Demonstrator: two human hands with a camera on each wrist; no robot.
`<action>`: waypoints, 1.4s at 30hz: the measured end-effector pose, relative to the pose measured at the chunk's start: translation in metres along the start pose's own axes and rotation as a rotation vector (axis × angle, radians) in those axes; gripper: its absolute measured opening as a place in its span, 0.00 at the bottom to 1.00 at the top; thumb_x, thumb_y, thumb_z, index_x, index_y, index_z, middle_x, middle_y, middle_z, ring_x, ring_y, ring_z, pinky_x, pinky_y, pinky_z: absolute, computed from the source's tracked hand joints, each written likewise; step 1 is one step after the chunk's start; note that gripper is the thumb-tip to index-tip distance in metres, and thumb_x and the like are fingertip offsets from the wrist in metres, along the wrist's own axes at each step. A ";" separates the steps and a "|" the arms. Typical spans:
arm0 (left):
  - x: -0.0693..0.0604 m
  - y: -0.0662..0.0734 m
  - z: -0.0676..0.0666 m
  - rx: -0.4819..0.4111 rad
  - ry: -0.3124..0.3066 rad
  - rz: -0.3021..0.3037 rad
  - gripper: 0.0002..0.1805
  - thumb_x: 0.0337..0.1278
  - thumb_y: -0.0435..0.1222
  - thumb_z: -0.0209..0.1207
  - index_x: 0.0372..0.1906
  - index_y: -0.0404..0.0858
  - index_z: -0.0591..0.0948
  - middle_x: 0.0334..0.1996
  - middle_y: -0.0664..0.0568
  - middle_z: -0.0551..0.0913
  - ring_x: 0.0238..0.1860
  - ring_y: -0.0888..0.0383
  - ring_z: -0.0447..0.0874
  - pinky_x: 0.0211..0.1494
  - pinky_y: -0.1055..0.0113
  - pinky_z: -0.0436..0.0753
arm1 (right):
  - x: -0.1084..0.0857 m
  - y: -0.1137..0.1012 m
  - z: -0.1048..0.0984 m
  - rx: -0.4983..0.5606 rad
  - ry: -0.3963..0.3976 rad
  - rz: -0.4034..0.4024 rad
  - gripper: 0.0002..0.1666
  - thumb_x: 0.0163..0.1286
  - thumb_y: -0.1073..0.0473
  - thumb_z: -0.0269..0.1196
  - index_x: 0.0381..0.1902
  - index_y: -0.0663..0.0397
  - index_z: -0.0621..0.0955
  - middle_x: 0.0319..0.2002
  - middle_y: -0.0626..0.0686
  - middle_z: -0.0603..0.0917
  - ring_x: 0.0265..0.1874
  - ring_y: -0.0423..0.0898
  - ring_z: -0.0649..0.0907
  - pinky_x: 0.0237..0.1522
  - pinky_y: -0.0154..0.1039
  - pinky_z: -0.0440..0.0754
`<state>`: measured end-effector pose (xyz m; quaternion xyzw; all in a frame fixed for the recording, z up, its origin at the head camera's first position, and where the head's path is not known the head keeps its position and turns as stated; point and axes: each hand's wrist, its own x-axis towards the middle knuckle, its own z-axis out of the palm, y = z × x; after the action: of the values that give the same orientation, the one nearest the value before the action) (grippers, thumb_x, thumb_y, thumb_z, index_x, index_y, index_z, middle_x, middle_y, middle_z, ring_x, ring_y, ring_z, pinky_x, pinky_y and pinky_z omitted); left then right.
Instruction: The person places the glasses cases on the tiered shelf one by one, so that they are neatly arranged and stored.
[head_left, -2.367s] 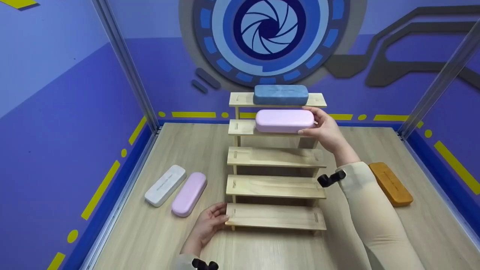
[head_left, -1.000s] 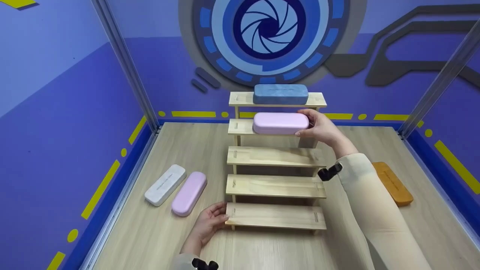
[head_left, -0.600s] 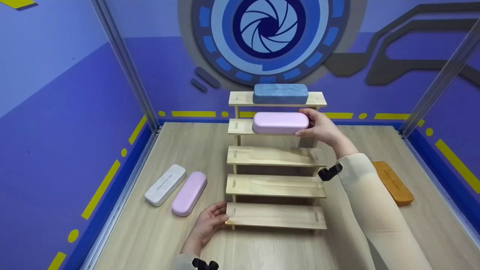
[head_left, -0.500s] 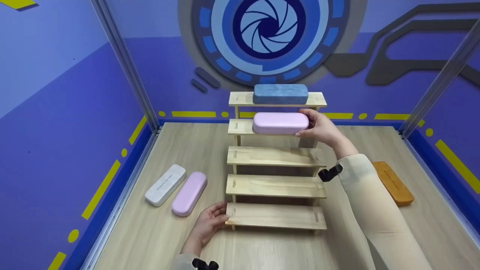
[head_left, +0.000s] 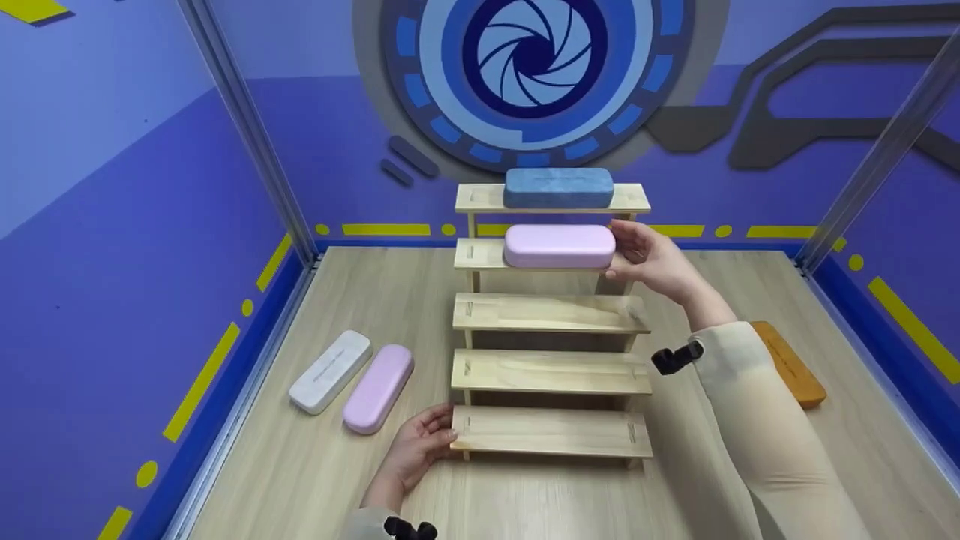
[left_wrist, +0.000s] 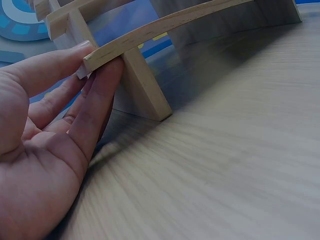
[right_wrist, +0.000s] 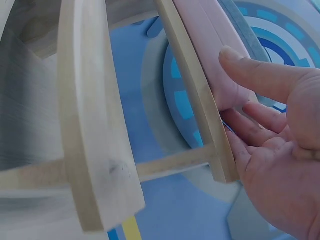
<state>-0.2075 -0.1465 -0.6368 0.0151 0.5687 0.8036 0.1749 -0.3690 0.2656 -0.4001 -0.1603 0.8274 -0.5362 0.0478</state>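
A pink glasses case (head_left: 559, 246) lies lengthwise on the second-highest step of a wooden tiered display rack (head_left: 551, 433). Just off its right end is my right hand (head_left: 660, 262), thumb and fingers spread apart; in the right wrist view the thumb (right_wrist: 245, 70) is near the case's side and the fingertips are close to its end, contact unclear. Down at the lowest step, my left hand (head_left: 415, 448) pinches the left end of the board, thumb (left_wrist: 60, 62) above and a finger below. On the top step sits a blue glasses case (head_left: 559, 188).
To the rack's left, a whitish glasses case (head_left: 330, 373) and another pink glasses case (head_left: 379, 389) lie slanted on the wood-look tabletop (head_left: 517, 499). An orange-brown glasses case (head_left: 793, 365) at right is partly behind the right sleeve (head_left: 772, 427). Blue panels surround the table.
The pink case was shifted slightly left and down onto the step. My right hand has since let go of it and drawn a little right. The left hand has stayed put.
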 end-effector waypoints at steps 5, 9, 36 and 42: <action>0.000 0.000 0.000 -0.010 0.004 -0.002 0.37 0.63 0.25 0.60 0.74 0.22 0.60 0.51 0.55 0.82 0.49 0.61 0.82 0.48 0.68 0.84 | -0.014 0.007 -0.006 0.069 0.022 -0.058 0.51 0.63 0.74 0.70 0.79 0.64 0.58 0.75 0.67 0.67 0.72 0.55 0.73 0.72 0.37 0.73; 0.000 0.000 0.000 -0.011 0.007 -0.002 0.36 0.64 0.25 0.61 0.74 0.23 0.62 0.50 0.55 0.82 0.49 0.62 0.81 0.47 0.68 0.84 | -0.030 0.014 -0.011 0.109 0.069 -0.107 0.49 0.63 0.72 0.70 0.78 0.64 0.61 0.73 0.69 0.69 0.65 0.42 0.78 0.64 0.25 0.77; -0.001 0.001 0.002 -0.004 0.005 0.000 0.36 0.64 0.25 0.61 0.74 0.22 0.60 0.53 0.53 0.82 0.49 0.61 0.83 0.48 0.68 0.85 | -0.150 0.091 -0.064 0.464 0.345 -0.188 0.35 0.69 0.79 0.60 0.71 0.54 0.71 0.61 0.45 0.83 0.58 0.36 0.84 0.52 0.25 0.84; 0.000 0.001 0.001 -0.011 0.012 -0.005 0.36 0.63 0.24 0.60 0.74 0.23 0.61 0.52 0.55 0.83 0.49 0.61 0.83 0.47 0.69 0.85 | -0.172 0.115 -0.079 0.500 0.440 -0.124 0.34 0.70 0.78 0.60 0.68 0.47 0.73 0.57 0.40 0.85 0.54 0.32 0.85 0.49 0.23 0.84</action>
<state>-0.2076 -0.1458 -0.6353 0.0081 0.5654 0.8063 0.1737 -0.2512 0.4316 -0.4862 -0.0738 0.6495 -0.7461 -0.1268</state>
